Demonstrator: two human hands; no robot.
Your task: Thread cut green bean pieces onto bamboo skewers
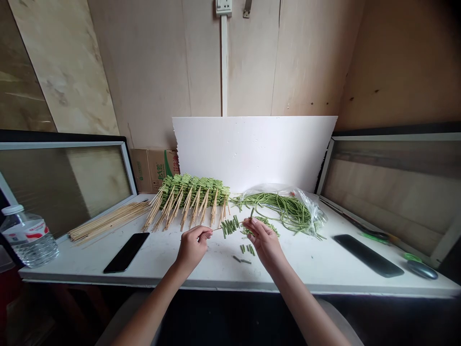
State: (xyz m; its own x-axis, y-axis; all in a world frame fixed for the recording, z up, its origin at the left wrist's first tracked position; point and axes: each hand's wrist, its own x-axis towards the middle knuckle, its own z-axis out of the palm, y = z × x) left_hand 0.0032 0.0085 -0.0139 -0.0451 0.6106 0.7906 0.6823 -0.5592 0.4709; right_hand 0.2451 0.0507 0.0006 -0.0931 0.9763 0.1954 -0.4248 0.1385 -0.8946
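My left hand (194, 244) is closed on the blunt end of a thin wooden skewer (217, 229). Several short green bean pieces (229, 226) are threaded side by side along the skewer, between my two hands. My right hand (263, 239) pinches one more bean piece (252, 212) at the skewer's other end. Behind that hand, partly hidden by it, is a small pile of cut bean pieces (270, 226). A few loose pieces (247, 249) lie on the white table in front of it.
Stacked bean skewers (194, 190) stand at the back, beside bare skewers (108, 221). Long beans (284, 206) lie in a plastic bag (314, 207). Around them are a black phone (126, 252), a bottle (29, 238), a dark slab (368, 254) and a mouse (422, 269) on the table (162, 278).
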